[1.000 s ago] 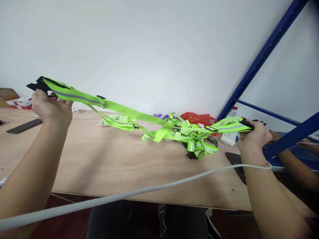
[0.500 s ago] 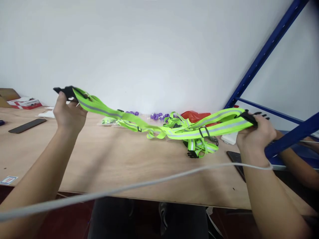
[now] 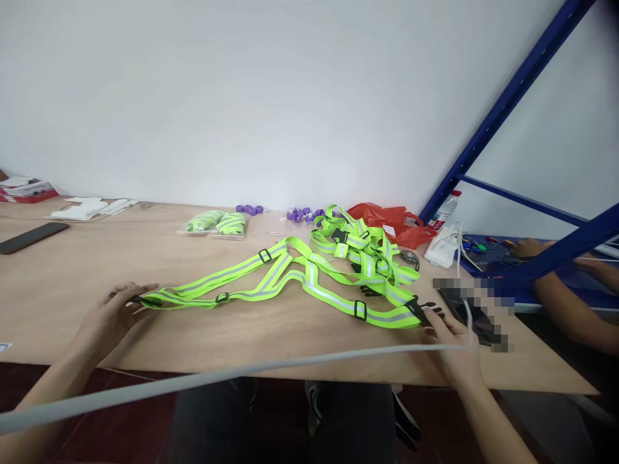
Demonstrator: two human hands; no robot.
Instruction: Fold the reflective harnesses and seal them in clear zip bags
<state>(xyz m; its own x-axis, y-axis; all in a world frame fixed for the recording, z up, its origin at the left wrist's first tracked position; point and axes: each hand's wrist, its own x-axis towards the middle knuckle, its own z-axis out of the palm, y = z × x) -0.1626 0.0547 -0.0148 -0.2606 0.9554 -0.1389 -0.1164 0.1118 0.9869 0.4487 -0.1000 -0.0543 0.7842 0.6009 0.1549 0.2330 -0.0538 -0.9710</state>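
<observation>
A neon-green reflective strap harness (image 3: 333,298) with grey stripes and black sliders lies stretched over the table in front of me. At its left end, my left hand (image 3: 113,319) is closed on a black buckle, most of which the fingers hide. My right hand (image 3: 452,345) pinches the harness at its right end, by a black pronged buckle (image 3: 420,309). Behind the right half, a tangled pile of similar green straps (image 3: 365,241) touches or overlaps the harness; where one ends and the other begins is hard to tell.
Clear bags of folded green straps (image 3: 215,223) and purple rings (image 3: 302,214) lie at the back, near a red plastic bag (image 3: 387,222). A phone (image 3: 471,316) is right of my right hand. A blue rack (image 3: 512,109) and another person's arm (image 3: 575,316) are at the right. A white cable (image 3: 242,372) crosses the foreground.
Both hands have come down from above the table, still holding the harness ends. The harness went from hanging in the air to lying spread on the tabletop.
</observation>
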